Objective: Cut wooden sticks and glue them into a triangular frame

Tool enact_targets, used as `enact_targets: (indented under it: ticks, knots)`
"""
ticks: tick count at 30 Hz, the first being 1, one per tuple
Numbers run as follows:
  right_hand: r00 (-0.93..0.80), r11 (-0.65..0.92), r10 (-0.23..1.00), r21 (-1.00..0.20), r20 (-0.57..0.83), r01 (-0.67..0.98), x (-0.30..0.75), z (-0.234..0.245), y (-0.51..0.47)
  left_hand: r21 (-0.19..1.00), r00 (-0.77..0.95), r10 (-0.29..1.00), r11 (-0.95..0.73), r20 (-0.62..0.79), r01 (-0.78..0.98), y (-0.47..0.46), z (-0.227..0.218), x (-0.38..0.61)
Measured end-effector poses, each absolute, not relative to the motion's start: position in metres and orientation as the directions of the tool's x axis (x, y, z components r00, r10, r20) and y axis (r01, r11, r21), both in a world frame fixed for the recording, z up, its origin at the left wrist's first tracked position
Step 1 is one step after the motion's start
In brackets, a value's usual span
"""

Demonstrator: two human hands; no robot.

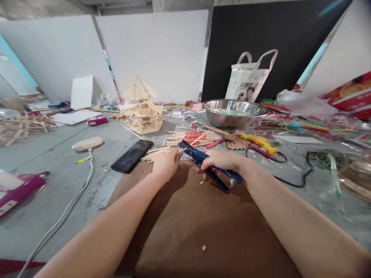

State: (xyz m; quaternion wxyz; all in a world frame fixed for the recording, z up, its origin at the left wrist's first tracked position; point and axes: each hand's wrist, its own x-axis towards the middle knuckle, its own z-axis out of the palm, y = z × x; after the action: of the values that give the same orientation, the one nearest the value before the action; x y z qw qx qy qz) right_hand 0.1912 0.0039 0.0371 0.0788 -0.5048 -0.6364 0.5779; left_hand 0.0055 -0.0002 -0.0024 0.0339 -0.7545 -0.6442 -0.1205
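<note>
My right hand (216, 161) is wrapped round the handles of a blue cutter (198, 156), whose head points to the left. In my left hand (167, 164) a thin wooden stick (182, 150) is pinched, its end reaching the cutter's jaws. Whether the blades touch the stick is too small to tell. Beside my left hand lie several bare wooden sticks (155, 154). Just beyond both hands is a pile of red-marked chopsticks (191, 137). Small cut pieces, one a wooden bit (204, 248), rest on the brown sheet (179, 227) below.
A pagoda model of sticks (142, 116) stands at the back. Around it are a black phone (131, 156), a metal basin (223, 119), a yellow glue gun (261, 143) with a black cord, a white charger (87, 144) and a white tote bag (246, 83). Clutter covers the right side.
</note>
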Motion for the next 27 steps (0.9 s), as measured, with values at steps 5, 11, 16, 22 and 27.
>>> enact_targets:
  ticks: [5,11,16,22,27]
  knots:
    - [-0.463,-0.026,0.782,-0.764,-0.417,0.644,0.19,0.044,-0.001,0.078,0.087,0.955,-0.113,0.283,0.99,-0.001,0.003,0.001]
    - [-0.408,0.317,0.896,-0.392,-0.174,0.863,0.187,0.044,-0.001,0.189,-0.007,0.954,-0.052,0.298,0.981,0.004,0.008,-0.011]
    - [-0.273,0.274,0.961,-0.015,0.04,0.962,0.193,0.015,0.011,0.24,-0.017,0.947,-0.064,0.321,0.969,0.008,0.004,-0.016]
    - [-0.319,0.314,0.924,0.056,0.209,0.948,0.196,0.002,0.015,0.199,0.138,0.94,-0.207,0.311,0.958,0.004,0.005,-0.009]
    - [-0.438,0.46,0.726,0.099,0.529,0.882,0.178,0.013,0.002,0.15,0.151,0.952,-0.196,0.267,0.969,0.002,0.005,-0.005]
